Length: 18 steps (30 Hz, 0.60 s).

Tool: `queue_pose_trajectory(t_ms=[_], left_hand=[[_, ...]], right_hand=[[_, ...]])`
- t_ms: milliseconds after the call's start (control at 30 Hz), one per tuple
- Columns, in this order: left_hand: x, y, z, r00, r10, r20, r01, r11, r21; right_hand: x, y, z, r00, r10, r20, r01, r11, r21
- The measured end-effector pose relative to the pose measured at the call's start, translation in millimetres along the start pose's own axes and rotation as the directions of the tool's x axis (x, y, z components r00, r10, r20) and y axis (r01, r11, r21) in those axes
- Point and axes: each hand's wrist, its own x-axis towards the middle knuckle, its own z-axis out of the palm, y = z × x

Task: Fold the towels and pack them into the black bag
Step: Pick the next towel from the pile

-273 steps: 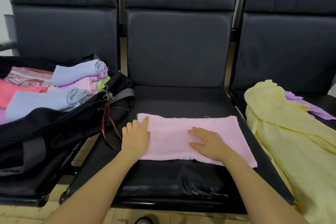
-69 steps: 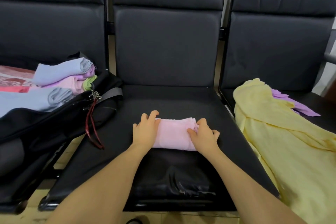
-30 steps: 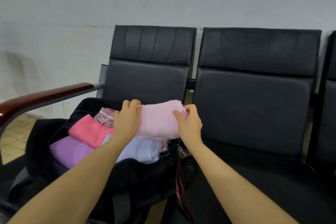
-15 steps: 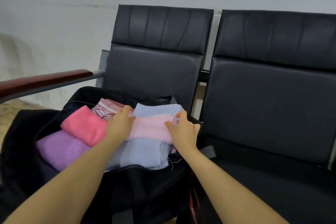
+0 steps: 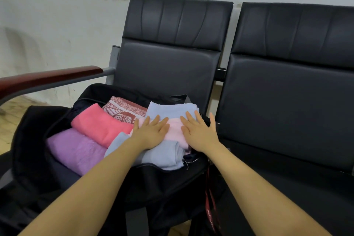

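The open black bag (image 5: 34, 140) sits on the left seat, packed with folded towels. A folded light pink towel (image 5: 175, 129) lies on top of the pile at the bag's right end, between two light blue towels (image 5: 166, 109). My left hand (image 5: 150, 133) and my right hand (image 5: 198, 132) both press flat on the pink towel with straight fingers. Beside them lie a coral pink towel (image 5: 99, 122), a purple towel (image 5: 76, 149) and a red patterned cloth (image 5: 122, 109).
A black seat (image 5: 287, 159) stands to the right of the bag. A red strap (image 5: 209, 203) hangs from the bag's right end. A wooden armrest (image 5: 44, 76) runs along the left, with a white wall behind.
I carried the folded pink towel from the middle seat to the bag and set it on the pile. My fingers have let go of its ends and now lie flat on it.
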Motion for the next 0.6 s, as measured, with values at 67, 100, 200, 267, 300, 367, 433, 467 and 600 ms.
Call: queue_pose_trajectory(t_ms=[67, 100, 200, 267, 300, 367, 433, 467, 600], left_hand=[[3.8, 0.4, 3.9, 1.0, 0.012, 0.014, -0.013, 1.0, 0.023], [4.8, 0.1, 6.1, 1.0, 0.019, 0.01, -0.019, 0.999, 0.03], [7.0, -2.2, 8.9, 0.999, 0.035, -0.019, -0.035, 0.999, 0.029], [1.8, -1.4, 5.9, 0.997, 0.061, -0.055, -0.059, 0.998, 0.028], [-3.0, 0.4, 3.7, 0.993, 0.075, -0.092, -0.074, 0.997, 0.016], [-15.0, 3.4, -1.4, 0.978, 0.1, -0.182, -0.101, 0.995, 0.005], [-28.4, 7.9, -7.2, 0.959, 0.139, -0.246, -0.133, 0.99, 0.041], [-36.3, 12.3, -9.5, 0.951, 0.162, -0.264, -0.151, 0.987, 0.063], [-76.0, 44.6, -19.0, 0.911, 0.266, -0.316, -0.234, 0.963, 0.136]], right_hand=[[0.2, 2.2, 4.9, 0.998, 0.034, 0.051, -0.035, 0.999, 0.025], [0.9, 2.8, 6.9, 0.997, 0.045, 0.065, -0.047, 0.998, 0.039], [2.7, 3.0, 9.5, 0.996, 0.056, 0.073, -0.061, 0.996, 0.064], [-0.2, 1.8, 6.1, 0.994, 0.073, 0.087, -0.081, 0.993, 0.087], [-3.5, 1.7, 2.8, 0.992, 0.085, 0.09, -0.094, 0.99, 0.101], [-13.7, 2.4, -4.1, 0.993, 0.105, 0.047, -0.11, 0.985, 0.131], [-30.9, 3.6, -11.3, 0.991, 0.126, -0.038, -0.117, 0.978, 0.173], [-42.5, 4.1, -15.2, 0.987, 0.142, -0.072, -0.126, 0.972, 0.199], [-101.6, 13.6, -33.7, 0.972, 0.193, -0.132, -0.161, 0.962, 0.221]])
